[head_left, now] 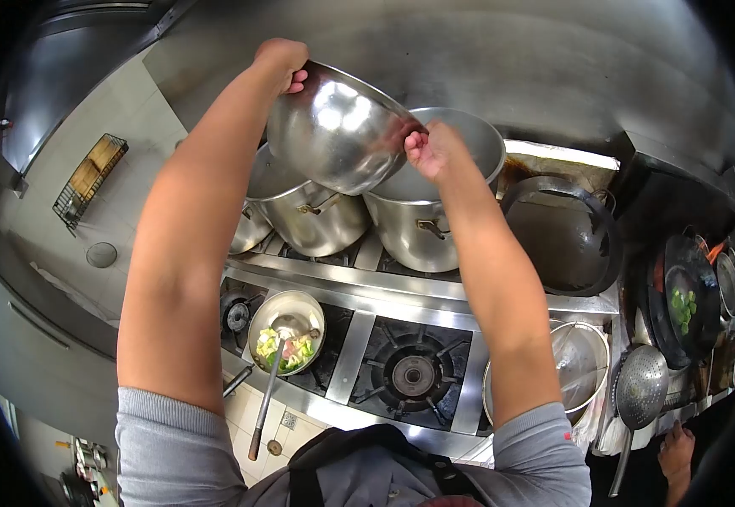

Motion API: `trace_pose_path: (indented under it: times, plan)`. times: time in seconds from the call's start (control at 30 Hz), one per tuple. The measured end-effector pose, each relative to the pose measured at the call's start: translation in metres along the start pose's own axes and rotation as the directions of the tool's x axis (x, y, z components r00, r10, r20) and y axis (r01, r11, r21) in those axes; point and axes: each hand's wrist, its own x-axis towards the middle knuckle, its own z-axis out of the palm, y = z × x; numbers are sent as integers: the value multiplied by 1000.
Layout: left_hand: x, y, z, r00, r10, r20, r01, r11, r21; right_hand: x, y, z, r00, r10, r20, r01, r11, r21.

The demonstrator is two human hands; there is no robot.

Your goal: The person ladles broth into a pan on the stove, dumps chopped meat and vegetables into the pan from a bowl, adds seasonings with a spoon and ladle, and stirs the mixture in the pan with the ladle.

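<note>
A large steel mixing bowl (333, 135) is tilted on its side over two tall stockpots, its outer base toward me and its inside hidden. My left hand (285, 61) grips its upper left rim, fingers curled round the edge. On the right side of the rim, my right hand (433, 150) is closed too. Below the bowl stand the right stockpot (414, 232) and the middle stockpot (312, 221). Whether anything runs out of the bowl cannot be seen.
A pan (320, 317) with chopped vegetables and a ladle (266, 397) sits on the front stove. Near it is a bare burner (413, 374). At right are a wok (557, 241), a strainer (583, 363), a perforated skimmer (642, 387) and another person's hand (677, 452).
</note>
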Motion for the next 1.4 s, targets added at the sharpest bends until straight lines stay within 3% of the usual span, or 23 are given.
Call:
trace_pose_path:
  times: [0.27,0.4,0.43,0.53,0.6,0.77,0.83,0.97,1.07,1.17,1.23,1.3,1.33,1.37,1.4]
  plan:
    - [-8,17,29,983,178,32,-181,957,228,4,37,3,999,-30,-30,36,976,216]
    - [-27,27,41,952,296,72,-295,837,460,-2,55,18,998,2,-61,21,921,389]
    - [-18,22,51,911,412,17,-360,774,521,-4,59,21,995,21,-97,26,889,456]
    - [-55,31,57,858,511,39,-439,694,571,-2,73,26,999,-29,-22,36,863,504]
    - [-67,33,63,827,546,130,-508,629,588,4,80,29,1000,4,-8,0,838,546]
    - [-84,18,88,620,768,157,-710,466,528,27,96,35,999,15,49,-43,772,634]
    - [-92,11,92,542,826,153,-772,418,479,42,96,37,990,30,135,-112,753,649]
    - [-106,-1,94,504,850,153,-804,397,442,55,90,34,937,60,345,-268,757,596]
    - [-108,-5,75,577,808,123,-766,483,423,71,89,9,960,76,268,-207,837,506]
    - [-89,-17,34,847,531,35,-514,799,313,83,61,-26,996,53,67,-69,965,254]
    - [-57,-51,15,945,325,-27,-317,936,150,61,47,-3,993,-119,-27,120,992,39]
    - [-36,-100,-4,966,256,-10,-254,950,-179,31,32,24,962,-272,2,271,955,-119]
    - [-55,-111,-23,988,152,-17,-140,855,-499,14,35,42,944,-323,62,329,931,-160]
    - [-62,-126,-43,986,166,-30,-148,767,-624,-3,40,61,923,-364,123,383,902,-201]
    - [-79,-134,-68,993,104,-58,-118,775,-621,-20,46,82,904,-396,163,426,875,-232]
